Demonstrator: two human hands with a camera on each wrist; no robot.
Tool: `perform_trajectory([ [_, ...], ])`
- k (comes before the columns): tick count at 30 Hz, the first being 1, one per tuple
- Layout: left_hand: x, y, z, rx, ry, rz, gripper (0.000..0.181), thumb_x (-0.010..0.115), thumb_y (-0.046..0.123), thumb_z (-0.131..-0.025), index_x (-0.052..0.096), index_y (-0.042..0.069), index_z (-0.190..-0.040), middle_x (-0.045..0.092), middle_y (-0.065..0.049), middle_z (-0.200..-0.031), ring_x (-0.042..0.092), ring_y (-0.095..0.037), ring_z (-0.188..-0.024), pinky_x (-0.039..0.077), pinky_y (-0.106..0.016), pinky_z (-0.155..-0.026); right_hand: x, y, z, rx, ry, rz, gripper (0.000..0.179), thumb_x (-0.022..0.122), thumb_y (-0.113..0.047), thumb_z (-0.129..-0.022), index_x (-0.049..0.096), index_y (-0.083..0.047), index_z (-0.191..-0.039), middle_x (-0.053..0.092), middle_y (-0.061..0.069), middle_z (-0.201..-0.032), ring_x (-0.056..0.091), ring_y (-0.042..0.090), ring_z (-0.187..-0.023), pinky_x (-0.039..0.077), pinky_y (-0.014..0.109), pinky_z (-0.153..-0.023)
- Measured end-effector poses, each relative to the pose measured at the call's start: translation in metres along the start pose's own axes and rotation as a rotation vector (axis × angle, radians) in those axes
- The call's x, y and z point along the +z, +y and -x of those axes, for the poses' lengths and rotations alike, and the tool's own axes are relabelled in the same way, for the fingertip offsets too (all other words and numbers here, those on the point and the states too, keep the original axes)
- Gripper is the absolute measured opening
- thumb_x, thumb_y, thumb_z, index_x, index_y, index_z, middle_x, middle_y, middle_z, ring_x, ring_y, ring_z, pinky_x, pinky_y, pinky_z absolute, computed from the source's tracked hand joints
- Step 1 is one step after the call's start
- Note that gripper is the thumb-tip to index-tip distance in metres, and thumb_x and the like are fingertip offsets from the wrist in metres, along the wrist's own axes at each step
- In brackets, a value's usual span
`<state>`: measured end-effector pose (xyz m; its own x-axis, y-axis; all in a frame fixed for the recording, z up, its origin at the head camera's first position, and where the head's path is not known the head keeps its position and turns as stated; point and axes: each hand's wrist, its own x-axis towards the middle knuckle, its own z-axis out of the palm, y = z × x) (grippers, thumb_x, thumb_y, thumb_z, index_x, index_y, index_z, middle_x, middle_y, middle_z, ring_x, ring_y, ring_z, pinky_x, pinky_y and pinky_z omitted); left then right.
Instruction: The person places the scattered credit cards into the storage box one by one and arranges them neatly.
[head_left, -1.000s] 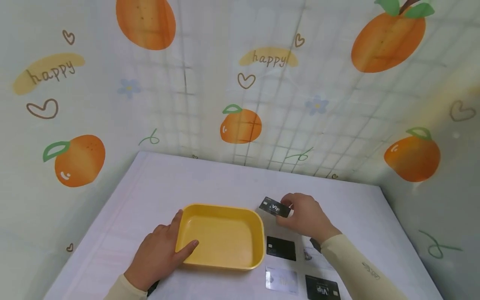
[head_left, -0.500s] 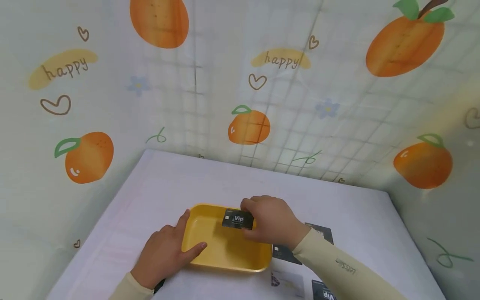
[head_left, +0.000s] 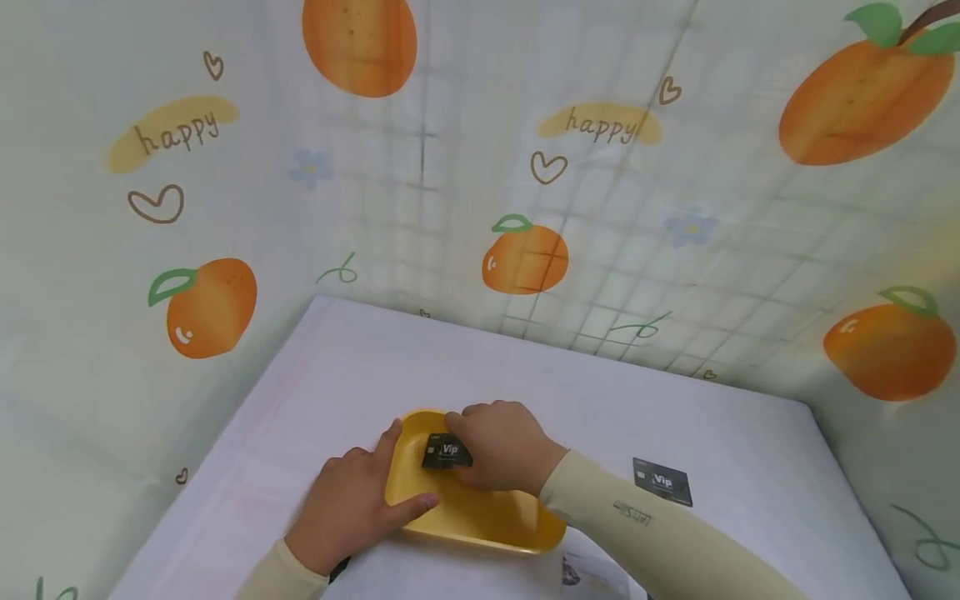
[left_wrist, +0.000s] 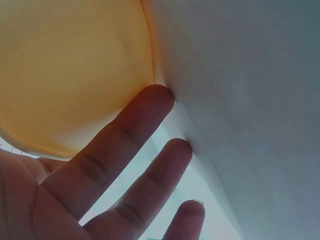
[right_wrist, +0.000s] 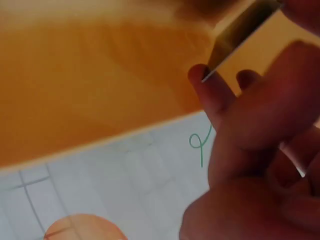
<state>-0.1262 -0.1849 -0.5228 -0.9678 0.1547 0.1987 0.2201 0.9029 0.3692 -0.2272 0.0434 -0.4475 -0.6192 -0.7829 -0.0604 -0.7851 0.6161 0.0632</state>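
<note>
My right hand (head_left: pixel 512 450) pinches a black VIP card (head_left: pixel 444 451) over the inside of a yellow tray (head_left: pixel 480 543), toward its far left part. In the right wrist view the card (right_wrist: pixel 242 37) shows nearly edge-on between thumb and fingers, with the yellow tray wall (right_wrist: pixel 100 90) behind. At the tray's left end rests my left hand (head_left: pixel 348 500), its thumb reaching over the near left corner and the index finger along the left rim. The left wrist view has its fingers (left_wrist: pixel 117 140) extended and spread against the tray's outer side (left_wrist: pixel 70 65).
Right of the tray, another black VIP card (head_left: pixel 669 483) lies on the white table (head_left: pixel 360 358). A pale card (head_left: pixel 596 577) lies near the front, partly covered by the right sleeve (head_left: pixel 637 517). Behind stands a fabric wall (head_left: pixel 465 150) printed with oranges.
My right hand has carried the VIP card leftward from beyond the tray's right side to over its inside. The left hand keeps its place on the tray; the head view has shifted rightward.
</note>
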Motion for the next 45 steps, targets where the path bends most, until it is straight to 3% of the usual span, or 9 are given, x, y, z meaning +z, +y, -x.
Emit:
perform_trajectory([
  [7, 0.006, 0.012, 0.0, 0.026, 0.021, 0.006, 0.117, 0.054, 0.093, -0.082, 0.042, 0.008, -0.161, 0.064, 0.0, -0.075, 0.061, -0.019, -0.071, 0.05, -0.045, -0.066, 0.016, 0.002, 0.002, -0.004, -0.033, 0.028, 0.037, 0.084, -0.047, -0.083, 0.062, -0.023, -0.101, 0.058, -0.011, -0.076, 0.053, 0.009, -0.06, 0.049, 0.033, -0.053],
  [17, 0.007, 0.023, -0.002, 0.014, -0.021, 0.02, 0.117, 0.055, 0.093, -0.081, 0.042, 0.008, -0.161, 0.068, -0.005, -0.082, 0.06, -0.02, -0.074, 0.051, -0.044, -0.065, 0.02, -0.002, 0.012, -0.009, -0.035, 0.035, 0.039, 0.086, -0.047, -0.085, 0.064, -0.022, -0.106, 0.065, -0.008, -0.081, 0.058, 0.009, -0.064, 0.055, 0.033, -0.059],
  [27, 0.01, 0.027, -0.002, -0.009, -0.059, 0.022, 0.117, 0.054, 0.094, -0.081, 0.04, 0.01, -0.162, 0.066, -0.007, -0.083, 0.058, -0.019, -0.072, 0.051, -0.042, -0.064, 0.016, -0.003, 0.025, 0.037, -0.017, 0.002, 0.039, 0.08, -0.053, -0.09, 0.065, -0.021, -0.107, 0.057, -0.01, -0.079, 0.048, 0.008, -0.056, 0.045, 0.028, -0.051],
  [30, 0.009, 0.026, -0.002, -0.025, -0.06, 0.015, 0.118, 0.052, 0.095, -0.08, 0.04, 0.011, -0.162, 0.066, -0.007, -0.082, 0.058, -0.019, -0.071, 0.051, -0.043, -0.063, 0.009, 0.0, 0.035, 0.073, 0.026, -0.036, 0.042, 0.077, -0.054, -0.092, 0.069, -0.021, -0.116, 0.063, -0.01, -0.089, 0.047, 0.008, -0.053, 0.046, 0.029, -0.052],
  [34, 0.008, 0.022, -0.002, -0.037, -0.036, 0.004, 0.119, 0.052, 0.096, -0.079, 0.04, 0.012, -0.162, 0.065, -0.007, -0.081, 0.058, -0.02, -0.069, 0.05, -0.043, -0.062, 0.0, 0.012, 0.053, 0.113, 0.148, -0.072, 0.044, 0.077, -0.052, -0.092, 0.071, -0.021, -0.122, 0.071, -0.008, -0.105, 0.051, 0.006, -0.054, 0.051, 0.03, -0.056],
  [39, 0.006, 0.017, -0.001, -0.055, -0.005, -0.008, 0.116, 0.055, 0.095, -0.079, 0.041, 0.014, -0.161, 0.063, -0.005, -0.078, 0.058, -0.021, -0.068, 0.05, -0.043, -0.062, -0.003, 0.035, 0.081, 0.198, 0.283, -0.116, 0.04, 0.078, -0.049, -0.092, 0.072, -0.023, -0.122, 0.074, -0.009, -0.113, 0.07, 0.009, -0.078, 0.058, 0.033, -0.067],
  [42, 0.005, 0.015, 0.001, -0.063, -0.001, 0.002, 0.114, 0.059, 0.092, -0.079, 0.042, 0.014, -0.161, 0.06, -0.003, -0.074, 0.058, -0.021, -0.068, 0.049, -0.043, -0.061, 0.001, 0.051, 0.104, 0.271, 0.316, -0.148, 0.039, 0.079, -0.047, -0.092, 0.073, -0.022, -0.122, 0.074, -0.007, -0.117, 0.074, 0.015, -0.091, 0.06, 0.038, -0.073],
  [45, 0.005, 0.012, 0.004, -0.079, -0.007, -0.001, 0.114, 0.06, 0.092, -0.079, 0.041, 0.014, -0.161, 0.06, -0.003, -0.075, 0.058, -0.021, -0.069, 0.049, -0.043, -0.062, 0.009, 0.066, 0.129, 0.365, 0.29, -0.178, 0.039, 0.08, -0.045, -0.092, 0.073, -0.021, -0.122, 0.074, -0.005, -0.12, 0.073, 0.019, -0.097, 0.061, 0.042, -0.078],
])
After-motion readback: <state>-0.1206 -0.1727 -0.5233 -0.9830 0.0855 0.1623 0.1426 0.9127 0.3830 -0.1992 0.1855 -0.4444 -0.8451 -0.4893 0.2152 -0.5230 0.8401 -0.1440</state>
